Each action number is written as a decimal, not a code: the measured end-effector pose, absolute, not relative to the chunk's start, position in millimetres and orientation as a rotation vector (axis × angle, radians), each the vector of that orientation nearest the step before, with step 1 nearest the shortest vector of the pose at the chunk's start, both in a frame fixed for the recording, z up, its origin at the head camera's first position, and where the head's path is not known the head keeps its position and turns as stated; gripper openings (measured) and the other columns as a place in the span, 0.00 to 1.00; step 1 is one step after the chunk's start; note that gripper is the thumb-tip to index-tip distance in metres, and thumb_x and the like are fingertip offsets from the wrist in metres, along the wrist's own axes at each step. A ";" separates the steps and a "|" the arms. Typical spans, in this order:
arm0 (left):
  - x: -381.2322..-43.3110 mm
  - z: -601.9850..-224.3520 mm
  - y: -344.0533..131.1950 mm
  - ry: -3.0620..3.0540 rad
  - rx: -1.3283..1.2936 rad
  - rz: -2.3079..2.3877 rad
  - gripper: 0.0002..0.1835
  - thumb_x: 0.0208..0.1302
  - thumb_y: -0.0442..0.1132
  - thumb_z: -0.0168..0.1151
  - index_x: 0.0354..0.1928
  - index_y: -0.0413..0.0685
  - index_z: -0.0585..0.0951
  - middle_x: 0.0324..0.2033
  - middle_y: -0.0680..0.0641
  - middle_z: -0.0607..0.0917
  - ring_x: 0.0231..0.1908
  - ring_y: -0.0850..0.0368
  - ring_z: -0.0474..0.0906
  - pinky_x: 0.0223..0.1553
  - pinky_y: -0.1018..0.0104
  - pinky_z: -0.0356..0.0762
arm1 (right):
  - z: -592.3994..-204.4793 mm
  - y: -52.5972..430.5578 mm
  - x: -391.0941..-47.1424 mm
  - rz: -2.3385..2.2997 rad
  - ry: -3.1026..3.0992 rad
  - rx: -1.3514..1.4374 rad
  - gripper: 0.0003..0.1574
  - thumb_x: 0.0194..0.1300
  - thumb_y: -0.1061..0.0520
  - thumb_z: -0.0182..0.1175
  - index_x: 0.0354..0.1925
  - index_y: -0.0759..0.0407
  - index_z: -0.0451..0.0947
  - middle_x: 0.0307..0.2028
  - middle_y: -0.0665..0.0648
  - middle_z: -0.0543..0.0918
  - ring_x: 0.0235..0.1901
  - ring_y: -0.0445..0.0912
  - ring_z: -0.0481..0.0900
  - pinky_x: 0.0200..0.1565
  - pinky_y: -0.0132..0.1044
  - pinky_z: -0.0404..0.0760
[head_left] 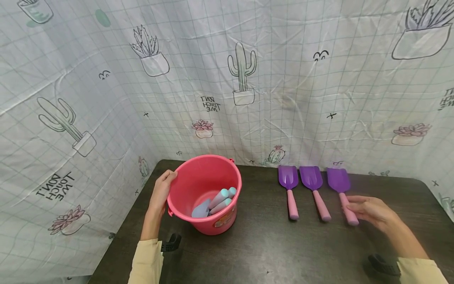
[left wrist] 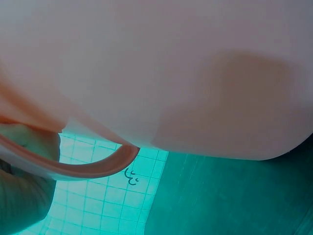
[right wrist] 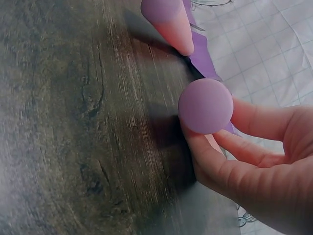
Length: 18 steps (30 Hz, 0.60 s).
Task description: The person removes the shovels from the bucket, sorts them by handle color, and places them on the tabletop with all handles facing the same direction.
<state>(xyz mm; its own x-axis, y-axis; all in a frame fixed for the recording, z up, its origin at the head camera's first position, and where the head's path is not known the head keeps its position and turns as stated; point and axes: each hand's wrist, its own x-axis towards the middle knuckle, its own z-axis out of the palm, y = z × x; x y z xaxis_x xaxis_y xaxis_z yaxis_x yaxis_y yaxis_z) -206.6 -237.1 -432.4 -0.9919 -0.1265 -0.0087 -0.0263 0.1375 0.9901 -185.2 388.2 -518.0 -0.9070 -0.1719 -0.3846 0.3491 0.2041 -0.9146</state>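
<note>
My left hand (head_left: 164,190) grips the left rim of a pink bucket (head_left: 194,177) that leans open toward me. Inside it lie several toy tools with grey-blue handles (head_left: 220,199) and pale green ends. The left wrist view shows the bucket's outer wall (left wrist: 146,88) and its curved carrying handle (left wrist: 98,169) beside the hand. At the right, my right hand (head_left: 377,213) pinches the pink handle of the rightmost purple toy shovel (head_left: 345,199). The handle's round end (right wrist: 205,106) faces the right wrist camera, with thumb and fingers around it.
Two more purple shovels, one in the middle (head_left: 315,193) and one at the left (head_left: 291,193), lie side by side on the dark wooden table (head_left: 276,252). A white patterned curtain (head_left: 291,86) hangs behind the table and along its left side.
</note>
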 end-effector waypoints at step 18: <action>-205.6 -430.6 -235.1 -2.302 0.162 -2.021 0.16 0.82 0.45 0.50 0.39 0.39 0.74 0.30 0.47 0.76 0.30 0.56 0.77 0.29 0.68 0.76 | -506.1 373.7 -181.3 -1.418 2.444 0.171 0.35 0.73 0.61 0.60 0.61 0.91 0.62 0.58 0.83 0.75 0.40 0.35 0.82 0.42 0.33 0.84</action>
